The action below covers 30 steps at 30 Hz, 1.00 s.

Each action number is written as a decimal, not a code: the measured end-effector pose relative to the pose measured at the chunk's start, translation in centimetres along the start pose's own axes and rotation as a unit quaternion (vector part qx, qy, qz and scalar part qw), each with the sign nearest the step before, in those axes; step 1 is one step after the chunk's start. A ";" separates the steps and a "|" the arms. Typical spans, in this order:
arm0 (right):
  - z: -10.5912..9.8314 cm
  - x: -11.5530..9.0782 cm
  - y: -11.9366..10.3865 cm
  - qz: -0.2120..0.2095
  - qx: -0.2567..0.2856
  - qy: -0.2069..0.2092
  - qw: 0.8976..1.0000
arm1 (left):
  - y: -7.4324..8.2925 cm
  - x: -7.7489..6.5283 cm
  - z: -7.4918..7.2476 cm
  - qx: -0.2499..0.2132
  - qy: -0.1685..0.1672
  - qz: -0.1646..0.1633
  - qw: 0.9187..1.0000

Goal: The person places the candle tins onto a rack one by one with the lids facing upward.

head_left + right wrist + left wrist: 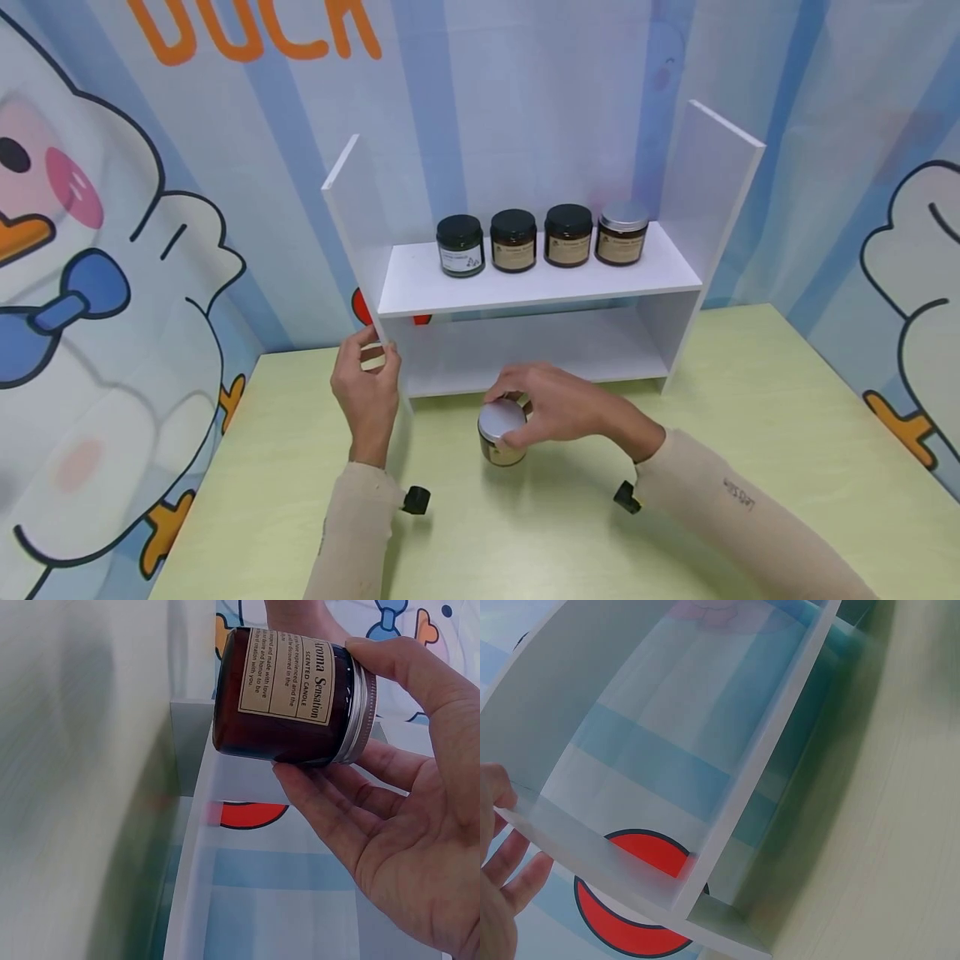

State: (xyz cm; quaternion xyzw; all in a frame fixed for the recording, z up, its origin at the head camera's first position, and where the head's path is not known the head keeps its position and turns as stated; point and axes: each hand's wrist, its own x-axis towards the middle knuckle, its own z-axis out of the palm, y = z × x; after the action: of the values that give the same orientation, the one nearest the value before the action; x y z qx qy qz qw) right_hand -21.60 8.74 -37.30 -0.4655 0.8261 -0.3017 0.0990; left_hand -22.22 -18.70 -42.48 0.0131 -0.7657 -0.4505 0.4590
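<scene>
In the head view my right hand (561, 405) grips a scented candle (501, 423), an amber jar with a silver lid and tan label, low in front of the white shelf (525, 290). The right wrist view shows my thumb and fingers around the candle jar (300, 701) near its lid. My left hand (367, 392) pinches the front edge of the shelf's left side panel (358, 225), between thumb and fingers. In the left wrist view the left hand (502, 862) sits at that panel's edge.
Several candle jars line the upper board: a dark jar with a white label (461, 246), black-lidded amber jars (513, 242), and a silver-lidded one (622, 233) at the right. The shelf stands on a pale yellow-green table (480, 533); a cartoon duck backdrop (510, 100) hangs behind.
</scene>
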 end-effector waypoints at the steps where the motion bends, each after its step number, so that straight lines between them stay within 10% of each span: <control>1: -0.1 0.0 0.0 0.000 -0.003 0.000 1.000 | 0.0 0.0 0.0 0.001 0.001 0.000 1.000; 30: -2.9 0.6 -1.0 -0.015 -0.020 0.016 1.000 | 0.2 -0.1 0.0 0.006 0.001 -0.001 1.000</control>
State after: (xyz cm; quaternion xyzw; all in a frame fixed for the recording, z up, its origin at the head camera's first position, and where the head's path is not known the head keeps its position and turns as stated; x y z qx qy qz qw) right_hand -22.57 9.03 -34.31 -0.4746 0.8266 -0.2938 0.0720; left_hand -22.11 -18.60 -42.41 0.0166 -0.7679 -0.4464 0.4591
